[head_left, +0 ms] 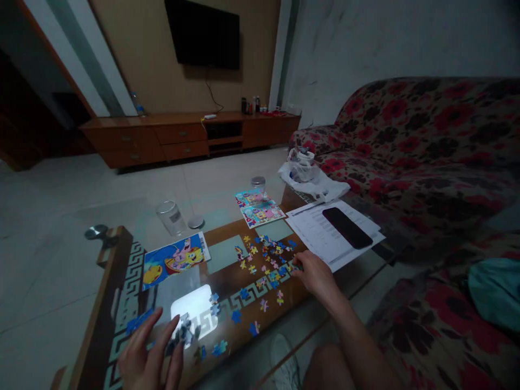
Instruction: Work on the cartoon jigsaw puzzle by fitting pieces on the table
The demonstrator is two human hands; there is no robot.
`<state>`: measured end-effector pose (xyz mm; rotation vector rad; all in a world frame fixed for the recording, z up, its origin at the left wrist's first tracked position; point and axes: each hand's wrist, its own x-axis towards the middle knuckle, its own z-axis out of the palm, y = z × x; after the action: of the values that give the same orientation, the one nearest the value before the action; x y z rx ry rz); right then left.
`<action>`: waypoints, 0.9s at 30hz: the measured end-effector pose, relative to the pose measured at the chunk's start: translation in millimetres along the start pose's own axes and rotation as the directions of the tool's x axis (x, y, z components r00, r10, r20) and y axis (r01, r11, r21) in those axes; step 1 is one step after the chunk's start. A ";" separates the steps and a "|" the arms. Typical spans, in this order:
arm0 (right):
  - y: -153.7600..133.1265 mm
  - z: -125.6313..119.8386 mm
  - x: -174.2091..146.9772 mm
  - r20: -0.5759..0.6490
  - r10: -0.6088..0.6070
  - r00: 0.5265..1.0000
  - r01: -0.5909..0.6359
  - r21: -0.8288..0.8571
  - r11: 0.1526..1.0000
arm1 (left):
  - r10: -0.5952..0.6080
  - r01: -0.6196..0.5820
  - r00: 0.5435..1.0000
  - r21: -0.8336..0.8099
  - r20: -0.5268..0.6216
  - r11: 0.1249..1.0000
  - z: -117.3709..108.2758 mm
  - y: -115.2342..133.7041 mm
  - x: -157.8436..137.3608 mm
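Note:
My left hand (150,352) is at the table's near left, fingers spread and bent, with nothing visibly held. Several blue jigsaw pieces (138,320) lie by its fingers, and darker ones (184,330) sit beside its fingertips in a bright reflection. My right hand (314,272) rests at the right edge of a loose heap of jigsaw pieces (277,248). Its thumb and fingers curl together at the pieces; whatever is between them is too small to make out. More loose pieces (236,316) are scattered between my hands.
A cartoon picture sheet (174,260) lies left, another (260,208) at the back. A clear jar (170,218), its lid (195,222) and a second jar (258,187) stand behind. Papers (317,238), a phone (347,227) and a plastic bag (311,179) are right, beside a flowered sofa (406,130).

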<state>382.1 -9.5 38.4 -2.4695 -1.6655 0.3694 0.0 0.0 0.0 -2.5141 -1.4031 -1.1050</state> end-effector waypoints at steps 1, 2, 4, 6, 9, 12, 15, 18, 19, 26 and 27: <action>-1.5 0.7 0.4 0.007 0.008 1.000 -0.008 -0.015 1.000 | 0.001 -0.001 1.000 0.011 0.008 1.000 0.8 -3.0 -2.3; -3.0 1.1 0.8 0.012 0.016 1.000 -0.016 -0.027 0.999 | -0.005 0.004 1.000 0.023 0.020 1.000 0.7 -5.2 -3.8; -6.0 1.4 1.3 0.015 0.027 1.000 -0.026 -0.044 0.999 | -0.017 0.016 1.000 0.033 0.026 0.999 -2.0 -7.4 -3.7; -8.9 1.2 1.3 0.012 0.034 0.999 -0.033 -0.048 0.998 | -0.026 0.025 0.999 0.022 0.024 0.999 -5.7 -7.3 0.5; -12.9 1.1 -0.5 0.007 0.048 0.999 -0.047 -0.048 0.998 | -0.023 0.023 1.000 -0.008 -0.012 1.000 -9.8 -6.8 9.0; -14.5 0.9 -3.6 -0.006 0.070 0.998 -0.070 -0.046 0.996 | -0.015 0.014 0.999 -0.023 -0.050 1.000 -12.3 -8.9 13.3; -13.8 -1.8 -5.9 -0.029 0.086 0.996 -0.087 -0.048 0.995 | -0.002 0.000 0.998 -0.025 -0.069 1.000 -16.3 -12.2 13.5; -19.7 -5.7 -4.8 -0.081 0.077 0.994 -0.081 -0.045 0.996 | -0.029 0.026 0.996 -0.042 -0.083 0.999 -20.1 -13.5 12.8; -25.7 -5.9 -3.7 -0.115 0.052 0.992 -0.055 -0.019 0.998 | -0.054 0.049 0.995 -0.056 -0.087 0.997 -20.5 -13.5 12.5; -135.4 27.3 -1.2 -0.176 -0.349 0.920 0.391 0.394 0.832 | -0.193 0.190 0.981 -0.074 -0.036 0.979 -8.4 -18.2 7.0; -153.8 34.1 -2.6 -0.167 -0.397 0.902 0.430 0.415 0.802 | -0.217 0.216 0.976 -0.053 -0.017 0.975 -7.2 -20.7 6.4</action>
<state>234.5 45.4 44.5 -1.7156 -1.7884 0.5246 -17.7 14.1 3.4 -2.4177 -1.6977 -1.2132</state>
